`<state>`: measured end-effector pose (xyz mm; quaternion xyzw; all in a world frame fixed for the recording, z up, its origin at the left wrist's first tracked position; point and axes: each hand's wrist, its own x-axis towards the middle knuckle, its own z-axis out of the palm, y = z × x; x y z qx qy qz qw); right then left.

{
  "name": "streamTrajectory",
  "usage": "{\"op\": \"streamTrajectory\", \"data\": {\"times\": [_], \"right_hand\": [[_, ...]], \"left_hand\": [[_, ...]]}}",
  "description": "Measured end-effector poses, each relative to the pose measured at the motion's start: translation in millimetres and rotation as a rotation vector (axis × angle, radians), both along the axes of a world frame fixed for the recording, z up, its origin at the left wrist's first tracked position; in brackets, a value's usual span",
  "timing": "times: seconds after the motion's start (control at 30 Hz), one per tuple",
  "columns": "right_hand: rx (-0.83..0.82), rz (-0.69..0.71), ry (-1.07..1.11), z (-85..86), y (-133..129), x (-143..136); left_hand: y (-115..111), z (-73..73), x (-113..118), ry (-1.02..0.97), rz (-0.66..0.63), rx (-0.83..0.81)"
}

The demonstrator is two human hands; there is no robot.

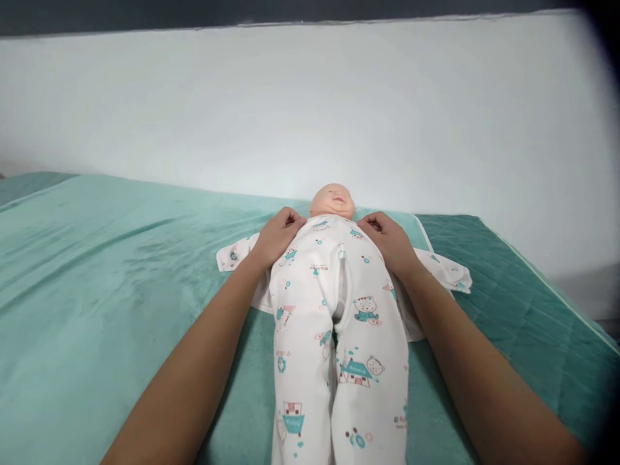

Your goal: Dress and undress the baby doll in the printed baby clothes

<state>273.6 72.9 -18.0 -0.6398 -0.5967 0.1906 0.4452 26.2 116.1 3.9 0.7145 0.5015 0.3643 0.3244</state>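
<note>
A baby doll (333, 203) lies on its back with its head at the far end. White printed baby trousers (304, 310), with a slit at the crotch, cover its body up to the chin, and the legs run toward me. From under them the sleeves of a matching white baby top (236, 256) spread out to both sides. My left hand (279, 236) has its fingers closed at the trousers' upper left edge, by the doll's neck. At the upper right edge my right hand (389, 242) is closed the same way. The doll's arms and legs are hidden under cloth.
A light green cover (121, 278) with soft wrinkles lies beneath everything. To the right a darker green quilted mat (513, 310) shows, with a pale piped edge. Directly behind the doll's head rises a white wall (310, 110) with a dark band on top.
</note>
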Motion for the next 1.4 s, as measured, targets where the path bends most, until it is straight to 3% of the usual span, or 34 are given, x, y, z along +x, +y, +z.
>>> {"op": "streamTrajectory", "data": {"times": [0.37,0.63,0.77,0.93,1.0,1.1,1.23,1.4], "right_hand": [[0.022,-0.007,-0.029,1.7,-1.6,-2.3],[0.301,-0.08,0.078,8.5,-23.7,-6.3],[0.332,-0.123,0.109,20.4,-73.9,-25.3],[0.302,0.081,0.001,22.4,-181.2,-62.1],[0.272,0.168,-0.096,17.5,-223.6,-73.3],[0.171,0.266,-0.283,10.9,-269.4,-85.8],[0.029,0.24,-0.521,10.1,-292.2,-103.8],[0.048,0.151,-0.688,11.8,-288.9,-123.5]], "left_hand": [[-0.3,-2.3,3.2,0.02,0.034,0.08],[-14.3,-7.3,-3.3,-0.064,0.187,0.399],[-52.6,-13.2,-19.5,0.01,0.284,0.446],[-136.0,-24.8,-45.8,-0.001,0.334,0.39],[-177.4,-30.5,-55.4,0.008,0.309,0.349],[-236.2,-37.9,-65.5,0.022,0.142,0.228],[-284.0,-40.1,-67.4,0.083,-0.084,0.096],[-295.0,-36.9,-59.7,0.21,-0.126,0.113]]}}
